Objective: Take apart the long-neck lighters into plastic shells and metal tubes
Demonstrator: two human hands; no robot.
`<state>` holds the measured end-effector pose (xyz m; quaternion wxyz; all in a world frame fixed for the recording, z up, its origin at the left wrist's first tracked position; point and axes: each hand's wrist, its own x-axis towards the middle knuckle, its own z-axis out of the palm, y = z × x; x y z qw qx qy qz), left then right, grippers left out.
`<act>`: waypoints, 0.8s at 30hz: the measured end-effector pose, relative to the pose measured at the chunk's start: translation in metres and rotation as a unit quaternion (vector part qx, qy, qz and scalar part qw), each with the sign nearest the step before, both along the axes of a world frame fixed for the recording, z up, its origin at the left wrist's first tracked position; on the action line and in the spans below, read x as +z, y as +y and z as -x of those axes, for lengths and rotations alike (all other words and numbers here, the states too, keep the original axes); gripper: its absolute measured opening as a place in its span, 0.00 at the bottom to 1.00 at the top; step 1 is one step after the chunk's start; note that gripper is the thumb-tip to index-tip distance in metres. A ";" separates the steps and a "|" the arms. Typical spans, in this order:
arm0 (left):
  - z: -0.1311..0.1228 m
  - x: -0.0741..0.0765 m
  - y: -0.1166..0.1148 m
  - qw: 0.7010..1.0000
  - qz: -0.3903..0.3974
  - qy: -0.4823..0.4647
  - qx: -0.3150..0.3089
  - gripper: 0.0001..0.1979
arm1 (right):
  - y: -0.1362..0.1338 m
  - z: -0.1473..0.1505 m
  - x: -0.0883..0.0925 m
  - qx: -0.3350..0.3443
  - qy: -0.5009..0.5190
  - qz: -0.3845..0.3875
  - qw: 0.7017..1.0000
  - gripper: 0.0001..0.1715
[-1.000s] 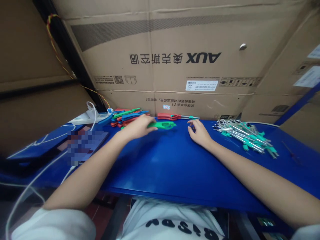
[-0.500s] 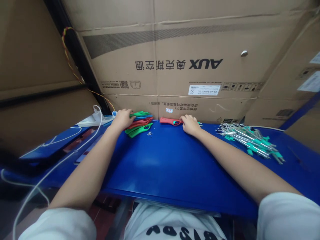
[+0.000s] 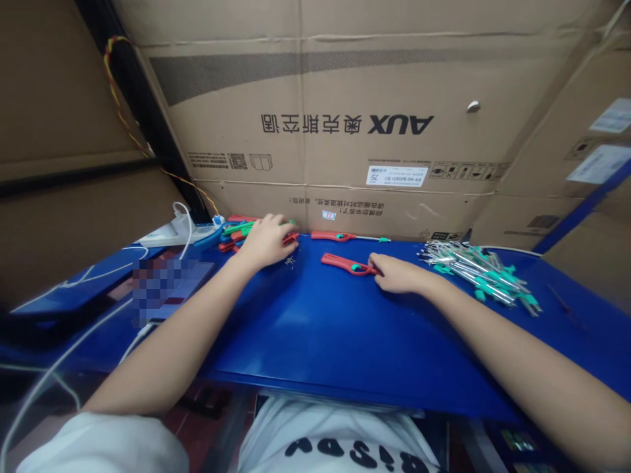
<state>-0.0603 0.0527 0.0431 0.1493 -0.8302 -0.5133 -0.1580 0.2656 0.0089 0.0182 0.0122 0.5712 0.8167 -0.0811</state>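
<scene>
My right hand (image 3: 398,273) is closed on the trigger end of a red gas lighter (image 3: 340,263) with a green trigger, its handle pointing left. Behind it, another red lighter (image 3: 328,235) lies by the cardboard, its metal rod and green tip toward the right. My left hand (image 3: 266,242) curls over the pile of lighter handles (image 3: 235,230) in green, red and blue. A red handle (image 3: 292,238) shows at its closed fingers; the palm hides much of the pile. Several small pale pieces (image 3: 290,261) lie on the table beside this hand.
On the right of the blue table (image 3: 315,328) lies a heap of metal lighter rods with green parts (image 3: 486,276). A cardboard wall (image 3: 335,79) stands at the back. A power strip (image 3: 170,231), white cables and a partly blurred flat object (image 3: 192,282) are at left.
My left hand has moved right over the pile and curled. My right hand has come nearer with a red lighter, while another red lighter with a rod shows at the back.
</scene>
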 end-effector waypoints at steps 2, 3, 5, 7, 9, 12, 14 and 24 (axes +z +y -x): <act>-0.003 -0.006 -0.001 0.998 0.044 0.038 -0.001 0.22 | -0.014 -0.008 -0.002 -0.001 0.013 0.005 1.000 0.08; -0.002 -0.009 0.000 0.997 0.059 0.046 0.009 0.23 | -0.019 -0.012 -0.004 -0.002 0.020 0.003 1.000 0.08; 0.004 -0.012 0.004 0.995 0.076 0.052 0.027 0.26 | -0.025 -0.018 -0.009 -0.003 0.050 -0.009 0.999 0.09; 0.011 -0.013 0.008 0.994 0.087 0.060 0.032 0.27 | -0.026 -0.022 -0.015 0.001 0.090 -0.021 0.996 0.08; 0.016 -0.012 0.011 0.993 0.088 0.068 0.030 0.25 | -0.024 -0.025 -0.020 0.004 0.120 -0.028 0.992 0.07; 0.019 -0.012 0.014 0.995 0.072 0.062 0.039 0.18 | -0.021 -0.027 -0.025 0.005 0.130 -0.031 0.991 0.07; 0.021 -0.012 0.017 0.995 0.066 0.050 0.047 0.15 | -0.021 -0.028 -0.025 0.013 0.128 -0.036 0.991 0.08; 0.030 -0.009 0.023 0.991 0.066 0.024 0.118 0.13 | -0.022 -0.029 -0.024 0.026 0.116 -0.038 0.992 0.09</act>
